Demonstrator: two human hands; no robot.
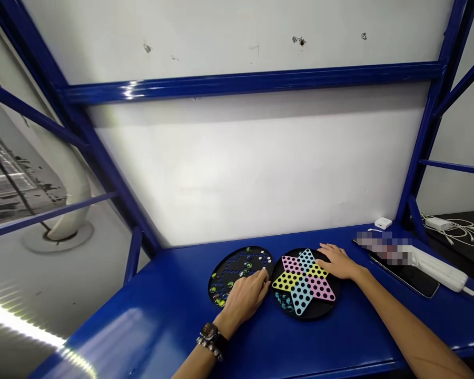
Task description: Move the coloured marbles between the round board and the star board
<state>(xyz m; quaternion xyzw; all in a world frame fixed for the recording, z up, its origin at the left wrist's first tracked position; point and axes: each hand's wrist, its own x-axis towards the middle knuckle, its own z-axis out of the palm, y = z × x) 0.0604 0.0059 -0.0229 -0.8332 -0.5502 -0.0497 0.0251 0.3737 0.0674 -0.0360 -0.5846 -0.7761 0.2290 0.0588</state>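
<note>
My left hand [245, 296] reaches over the right side of a round black tray [242, 254], its fingers curled in and pressed together. A white marble [264, 269] shows at the fingertips; whether it is gripped I cannot tell. Several more white marbles [269, 260] and green-yellow glass marbles [220, 302] lie in that tray. Beside it sits a Chinese checkers board [301, 282], a six-pointed star in pink, yellow and blue with black holes. My right hand [337, 261] rests open on its upper right edge. Teal marbles [283, 301] are gathered in the board's lower left rim.
On the right of the blue table [169, 295] lie a dark phone [408, 276], a white power strip [438, 268] and a small white case [383, 223]. Blue metal frame bars [253, 82] cross the white wall behind. White cables [464, 231] lie farther right.
</note>
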